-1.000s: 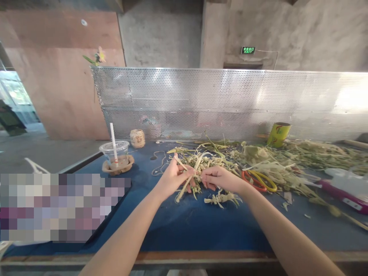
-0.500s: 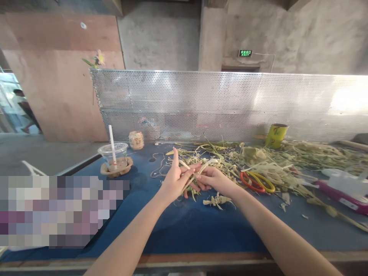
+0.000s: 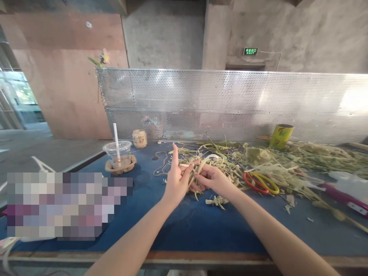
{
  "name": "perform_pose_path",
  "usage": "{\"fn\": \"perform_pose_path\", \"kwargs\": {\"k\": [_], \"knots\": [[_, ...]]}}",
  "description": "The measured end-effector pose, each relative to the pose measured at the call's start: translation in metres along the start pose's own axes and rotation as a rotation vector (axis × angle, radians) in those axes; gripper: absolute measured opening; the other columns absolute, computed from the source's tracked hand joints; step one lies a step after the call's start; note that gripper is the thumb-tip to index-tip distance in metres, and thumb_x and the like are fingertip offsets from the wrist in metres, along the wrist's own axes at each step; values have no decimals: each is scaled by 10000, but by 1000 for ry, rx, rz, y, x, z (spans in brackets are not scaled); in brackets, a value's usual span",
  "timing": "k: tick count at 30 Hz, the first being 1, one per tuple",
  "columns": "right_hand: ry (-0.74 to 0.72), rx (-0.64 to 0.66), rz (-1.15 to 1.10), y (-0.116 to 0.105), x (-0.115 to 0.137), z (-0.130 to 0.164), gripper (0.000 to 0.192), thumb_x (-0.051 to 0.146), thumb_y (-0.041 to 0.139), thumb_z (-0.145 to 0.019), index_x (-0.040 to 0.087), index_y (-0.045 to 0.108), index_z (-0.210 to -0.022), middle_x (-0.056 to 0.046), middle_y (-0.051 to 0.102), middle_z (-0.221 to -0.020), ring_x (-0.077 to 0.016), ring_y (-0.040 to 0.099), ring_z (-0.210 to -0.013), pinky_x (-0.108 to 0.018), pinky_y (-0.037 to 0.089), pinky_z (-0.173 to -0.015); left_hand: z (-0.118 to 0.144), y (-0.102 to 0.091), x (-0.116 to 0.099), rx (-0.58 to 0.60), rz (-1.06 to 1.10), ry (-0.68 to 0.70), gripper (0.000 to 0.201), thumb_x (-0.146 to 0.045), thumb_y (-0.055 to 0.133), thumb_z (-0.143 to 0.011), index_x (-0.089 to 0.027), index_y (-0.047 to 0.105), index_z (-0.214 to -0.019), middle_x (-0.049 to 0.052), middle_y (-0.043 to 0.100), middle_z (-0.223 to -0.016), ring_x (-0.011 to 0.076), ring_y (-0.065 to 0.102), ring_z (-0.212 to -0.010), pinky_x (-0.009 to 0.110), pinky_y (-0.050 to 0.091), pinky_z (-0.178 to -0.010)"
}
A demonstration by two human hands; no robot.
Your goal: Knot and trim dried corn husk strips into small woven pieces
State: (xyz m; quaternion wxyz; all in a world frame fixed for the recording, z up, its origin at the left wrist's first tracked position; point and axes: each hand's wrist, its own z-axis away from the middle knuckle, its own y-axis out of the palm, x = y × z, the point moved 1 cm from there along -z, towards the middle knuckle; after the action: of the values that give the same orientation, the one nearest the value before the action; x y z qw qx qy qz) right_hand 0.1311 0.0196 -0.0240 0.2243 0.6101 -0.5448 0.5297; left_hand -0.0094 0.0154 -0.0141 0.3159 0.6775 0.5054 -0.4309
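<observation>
Above the blue tabletop, my left hand (image 3: 177, 180) pinches pale dried plant strips (image 3: 202, 165) between thumb and fingers, its index finger pointing straight up. Close against it, my right hand (image 3: 211, 177) is closed on the same strips near their crossing. One wide strip curves up and over to the right. Fingers hide the point where the strips meet. Just below my right hand lies a small knotted piece of plant strips (image 3: 216, 201). Behind both hands spreads a heap of cut plant scraps (image 3: 227, 170).
Scissors with red and yellow handles (image 3: 260, 183) lie to the right. Beyond them are a yellow-green can (image 3: 281, 136), more dried stalks (image 3: 319, 155) and a purple tool (image 3: 345, 198). A plastic cup (image 3: 117, 151) in a cardboard holder and a small woven jar (image 3: 139, 138) stand left.
The view has turned slightly left, so the scene sits further right. The wide strip now arches higher and further right between my hands. A person walking at far left is out of view.
</observation>
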Motion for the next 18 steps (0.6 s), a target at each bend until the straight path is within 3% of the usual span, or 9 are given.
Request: {"fn": "perform_pose_path", "kwargs": {"k": [4, 8, 10, 15, 18], "knots": [[80, -43, -21, -4, -8, -2, 224, 364, 514, -771, 174, 464, -879, 82, 413, -495, -52, 383, -416, -172, 291, -395, -5, -3, 3, 129, 123, -166, 866, -279, 518, -815, -324, -165, -1346, 156, 569, -1167, 182, 649, -562, 275, 523, -405], [63, -216, 23, -9, -11, -5, 239, 329, 548, -746, 203, 359, -821, 102, 411, -481, -60, 396, -412, -173, 293, -408, -7, -4, 6, 140, 239, -244, 969, -234, 598, -762, -308, -173, -1345, 169, 464, -1280, 222, 663, -709, 264, 535, -426], [14, -257, 77, -9, -10, -4, 235, 304, 531, -759, 212, 318, -799, 100, 428, -505, -64, 406, -428, -178, 300, -432, -7, -5, 8, 144, 276, -289, 1019, -205, 628, -737, -290, -187, -1342, 178, 480, -1262, 229, 663, -740, 268, 544, -448], [-112, -139, 195, -6, -2, 3, 52, 202, 394, -821, 207, 358, -858, 51, 460, -643, -88, 457, -568, -221, 368, -562, -7, -5, 9, 171, 361, -354, 1047, -146, 649, -712, -210, -177, -1352, 179, 595, -1113, 220, 664, -744, 252, 543, -481], [-157, -117, 202, -8, 3, 7, 112, 125, 364, -807, 208, 366, -883, 36, 447, -696, -95, 455, -627, -240, 376, -611, -8, -6, 8, 158, 361, -320, 1059, -126, 652, -703, -192, -182, -1351, 165, 622, -1072, 213, 660, -731, 269, 549, -497]]}}
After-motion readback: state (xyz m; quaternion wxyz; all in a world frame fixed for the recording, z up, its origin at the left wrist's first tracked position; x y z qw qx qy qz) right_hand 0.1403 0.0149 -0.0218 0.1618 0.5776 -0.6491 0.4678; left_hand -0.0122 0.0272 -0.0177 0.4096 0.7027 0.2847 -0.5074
